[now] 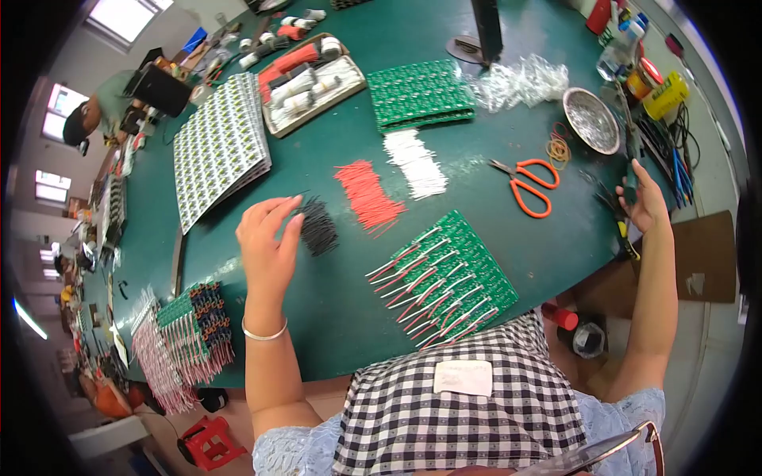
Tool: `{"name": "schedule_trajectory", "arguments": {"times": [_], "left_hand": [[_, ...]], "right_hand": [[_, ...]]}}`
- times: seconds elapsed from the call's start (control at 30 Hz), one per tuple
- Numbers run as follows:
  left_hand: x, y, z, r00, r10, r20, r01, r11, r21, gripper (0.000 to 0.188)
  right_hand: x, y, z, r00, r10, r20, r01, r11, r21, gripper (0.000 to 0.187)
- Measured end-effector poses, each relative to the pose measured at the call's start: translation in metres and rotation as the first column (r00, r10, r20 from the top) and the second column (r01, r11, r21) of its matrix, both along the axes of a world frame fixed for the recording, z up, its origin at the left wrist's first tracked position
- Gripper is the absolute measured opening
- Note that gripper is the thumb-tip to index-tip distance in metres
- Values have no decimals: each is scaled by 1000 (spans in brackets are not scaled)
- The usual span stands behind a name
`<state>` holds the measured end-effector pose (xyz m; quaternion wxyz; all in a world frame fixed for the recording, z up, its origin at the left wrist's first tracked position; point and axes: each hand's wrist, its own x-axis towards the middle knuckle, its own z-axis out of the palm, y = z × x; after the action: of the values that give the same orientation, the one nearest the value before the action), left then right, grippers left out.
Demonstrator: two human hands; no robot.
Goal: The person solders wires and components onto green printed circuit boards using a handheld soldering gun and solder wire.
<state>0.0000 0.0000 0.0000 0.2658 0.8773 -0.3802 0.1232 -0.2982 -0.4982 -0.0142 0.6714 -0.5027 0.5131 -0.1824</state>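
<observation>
1. Left hand (268, 236): bent, thumb and forefinger near each other at the black wires (321, 228), which lie at its 3 o'clock; I cannot tell whether a strand is pinched.
2. Right hand (651, 205): at the left hand's 3 o'clock, by the edge of the tabletop (333, 317), fingers at a dark-handled tool (630, 184); I cannot tell whether they have closed on it.
3. From the black wires, red wires (368, 198) lie at 2 o'clock, with white wires (415, 165) beyond; the green board (486, 266), bearing red and white leads, lies towards 4 o'clock.
4. Orange-handled cutters (533, 187) sit at the right hand's 9 o'clock.
5. The wires should be light, flexible and easily scattered; a fingertip pinch near one end would suit them.
6. The board looks thin and stiff; best held by its bare edges, sparing the leads.
</observation>
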Motion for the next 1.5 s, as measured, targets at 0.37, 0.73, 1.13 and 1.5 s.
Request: {"name": "schedule_trajectory", "arguments": {"times": [0.37,0.73,1.13,1.5], "left_hand": [[14,-73,-18,981,-117,152,84,975,206,10],[20,-83,-28,989,-109,100,84,972,221,7],[11,-82,-31,992,-120,48,109,976,190,10],[14,-79,-34,990,-110,90,105,992,64,7]], "right_hand": [[13,9,-20,787,-364,498,457,886,-75,19],[-7,120,11,770,-214,601,471,826,-310,19],[3,184,29,878,-10,478,252,859,-445,39],[13,207,13,874,116,472,83,921,-380,45]]}}
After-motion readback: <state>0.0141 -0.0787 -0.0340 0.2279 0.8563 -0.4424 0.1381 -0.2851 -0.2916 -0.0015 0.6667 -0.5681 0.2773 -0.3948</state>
